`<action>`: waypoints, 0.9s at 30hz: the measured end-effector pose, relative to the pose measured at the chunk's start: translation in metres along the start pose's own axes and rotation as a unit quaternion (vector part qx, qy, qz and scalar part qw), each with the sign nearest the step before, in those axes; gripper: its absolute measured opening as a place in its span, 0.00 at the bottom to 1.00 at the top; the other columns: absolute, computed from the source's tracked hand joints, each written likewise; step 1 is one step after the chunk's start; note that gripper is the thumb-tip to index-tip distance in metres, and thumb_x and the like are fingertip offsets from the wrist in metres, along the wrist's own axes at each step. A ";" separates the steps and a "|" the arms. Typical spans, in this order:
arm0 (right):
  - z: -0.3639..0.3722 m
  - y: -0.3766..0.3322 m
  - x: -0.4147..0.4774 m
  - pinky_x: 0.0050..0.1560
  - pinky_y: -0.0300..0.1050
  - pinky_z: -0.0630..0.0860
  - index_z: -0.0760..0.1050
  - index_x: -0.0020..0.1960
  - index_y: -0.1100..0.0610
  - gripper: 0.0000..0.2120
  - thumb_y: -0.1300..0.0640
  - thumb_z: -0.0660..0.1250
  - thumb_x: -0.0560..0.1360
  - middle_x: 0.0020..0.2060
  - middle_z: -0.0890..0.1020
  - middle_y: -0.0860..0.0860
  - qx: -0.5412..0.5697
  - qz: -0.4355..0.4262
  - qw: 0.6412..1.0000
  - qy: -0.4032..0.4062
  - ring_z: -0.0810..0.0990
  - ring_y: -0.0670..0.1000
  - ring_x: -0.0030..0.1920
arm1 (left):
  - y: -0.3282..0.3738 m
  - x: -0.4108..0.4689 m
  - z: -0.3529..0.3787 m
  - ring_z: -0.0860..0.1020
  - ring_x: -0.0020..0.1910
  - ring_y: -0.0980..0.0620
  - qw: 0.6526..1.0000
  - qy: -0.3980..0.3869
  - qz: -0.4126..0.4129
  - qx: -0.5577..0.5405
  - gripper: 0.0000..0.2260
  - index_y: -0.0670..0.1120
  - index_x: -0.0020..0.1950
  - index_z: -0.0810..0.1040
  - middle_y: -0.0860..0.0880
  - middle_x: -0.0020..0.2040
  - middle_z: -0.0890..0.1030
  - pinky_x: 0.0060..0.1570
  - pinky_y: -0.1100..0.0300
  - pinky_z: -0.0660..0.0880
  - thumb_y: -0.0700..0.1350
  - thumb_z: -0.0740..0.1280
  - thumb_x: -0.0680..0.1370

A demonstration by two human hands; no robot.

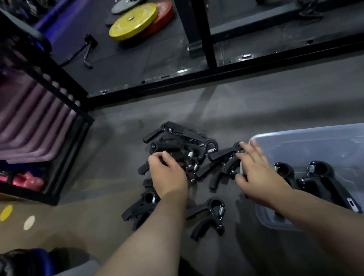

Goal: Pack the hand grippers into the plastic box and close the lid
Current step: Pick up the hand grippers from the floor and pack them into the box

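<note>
Black hand grippers [184,142] lie heaped on the floor [264,104] just left of the translucent plastic box [313,132], which stands open with three or so more grippers [318,173] lying inside it. The left hand [167,174], farther from the box, has its fingers [159,157] curled down onto the heap and appears to grip one gripper, though blur obscures the contact. The right hand [259,174], beside the box's near-left corner, rests straight, spread fingers [246,147] on a separate gripper [222,153] and grasps nothing.
</note>
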State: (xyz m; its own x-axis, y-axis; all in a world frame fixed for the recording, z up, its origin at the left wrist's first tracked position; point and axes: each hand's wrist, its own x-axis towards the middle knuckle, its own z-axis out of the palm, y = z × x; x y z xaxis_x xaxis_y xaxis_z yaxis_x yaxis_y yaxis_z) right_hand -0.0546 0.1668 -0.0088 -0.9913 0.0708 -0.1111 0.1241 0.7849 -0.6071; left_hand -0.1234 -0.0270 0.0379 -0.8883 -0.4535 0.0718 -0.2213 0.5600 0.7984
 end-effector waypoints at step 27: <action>-0.131 0.043 -0.057 0.39 0.44 0.75 0.73 0.47 0.54 0.11 0.51 0.69 0.69 0.35 0.83 0.50 0.362 0.235 0.894 0.123 0.82 0.51 0.38 | 0.105 -0.130 0.050 0.79 0.50 0.44 0.938 -0.326 0.112 0.042 0.08 0.45 0.51 0.77 0.44 0.52 0.79 0.56 0.50 0.76 0.41 0.59 0.76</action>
State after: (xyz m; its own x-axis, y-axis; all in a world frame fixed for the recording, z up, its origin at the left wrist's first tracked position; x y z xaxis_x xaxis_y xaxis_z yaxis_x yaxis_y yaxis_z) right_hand 0.0011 0.2776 0.0743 -0.7904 0.4919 -0.3650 0.4371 0.0356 -0.8987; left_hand -0.0514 0.1257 0.0823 -0.9675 0.1874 -0.1697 -0.0054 0.6556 0.7551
